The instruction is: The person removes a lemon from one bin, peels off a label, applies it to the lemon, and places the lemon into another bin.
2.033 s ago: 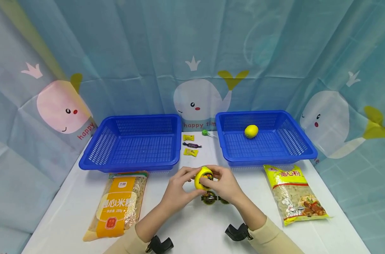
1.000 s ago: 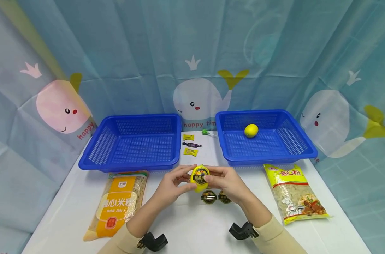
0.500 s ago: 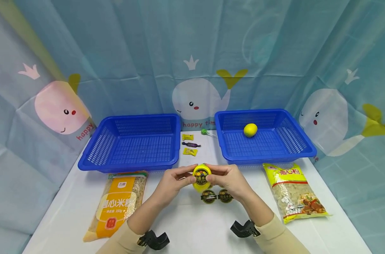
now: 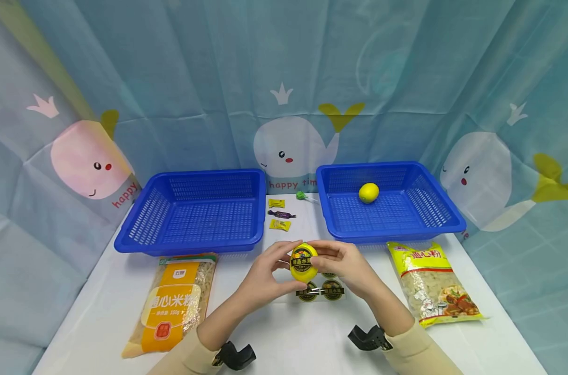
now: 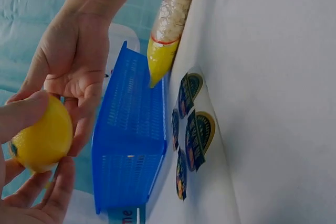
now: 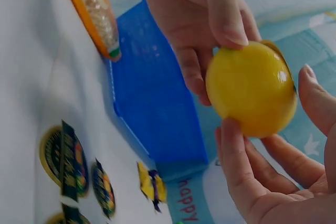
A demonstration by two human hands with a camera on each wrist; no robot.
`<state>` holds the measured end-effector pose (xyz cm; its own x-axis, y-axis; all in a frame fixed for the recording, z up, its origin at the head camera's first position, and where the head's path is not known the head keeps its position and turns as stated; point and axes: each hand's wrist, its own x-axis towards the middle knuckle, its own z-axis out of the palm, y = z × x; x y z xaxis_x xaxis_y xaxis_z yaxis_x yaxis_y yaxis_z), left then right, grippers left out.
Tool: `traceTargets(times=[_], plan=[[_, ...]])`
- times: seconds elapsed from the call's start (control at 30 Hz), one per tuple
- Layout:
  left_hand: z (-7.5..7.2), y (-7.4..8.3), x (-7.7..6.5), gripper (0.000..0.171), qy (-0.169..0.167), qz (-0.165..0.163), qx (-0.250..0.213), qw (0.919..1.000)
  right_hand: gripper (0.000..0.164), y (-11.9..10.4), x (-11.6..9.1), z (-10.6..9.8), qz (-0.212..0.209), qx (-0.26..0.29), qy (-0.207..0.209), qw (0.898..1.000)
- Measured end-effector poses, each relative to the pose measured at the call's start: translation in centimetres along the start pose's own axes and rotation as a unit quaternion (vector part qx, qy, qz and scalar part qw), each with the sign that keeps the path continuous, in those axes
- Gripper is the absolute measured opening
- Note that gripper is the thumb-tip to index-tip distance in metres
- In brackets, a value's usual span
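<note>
A yellow lemon (image 4: 298, 272) is held above the table between both hands. On its upward face sits a round black label sticker (image 4: 301, 260). My left hand (image 4: 269, 273) holds the lemon from the left, thumb on the near side and fingers on the far side. My right hand (image 4: 347, 264) has its fingers on the far side of the lemon (image 6: 252, 90), with the thumb close to the sticker's right edge. Below lies a sheet with several round stickers (image 4: 333, 290), partly hidden by the hands in the head view.
Two blue baskets stand at the back: left (image 4: 195, 242) and right (image 4: 396, 233); the right one holds another lemon (image 4: 369, 193). Between them lie wrapped candies (image 4: 280, 224) and a green lollipop (image 4: 300, 196). Pasta bags lie left (image 4: 171, 307) and right (image 4: 436, 289).
The lemon has been turned so its sticker faces up, with the lettering coming into view. Both hands stay on it, shifting slightly. More of the sticker sheet is uncovered.
</note>
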<state>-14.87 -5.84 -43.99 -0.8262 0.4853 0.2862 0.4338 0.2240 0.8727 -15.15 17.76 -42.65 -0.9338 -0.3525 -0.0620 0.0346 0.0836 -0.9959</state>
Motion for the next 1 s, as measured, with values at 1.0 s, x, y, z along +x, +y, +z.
traceTargets(times=[1.0], plan=[[0.7,0.4,1.0,0.084,0.04,-0.068,0.005,0.9969,0.07,-1.7,-7.3,-24.3,0.078,-0.279,0.301,0.908]])
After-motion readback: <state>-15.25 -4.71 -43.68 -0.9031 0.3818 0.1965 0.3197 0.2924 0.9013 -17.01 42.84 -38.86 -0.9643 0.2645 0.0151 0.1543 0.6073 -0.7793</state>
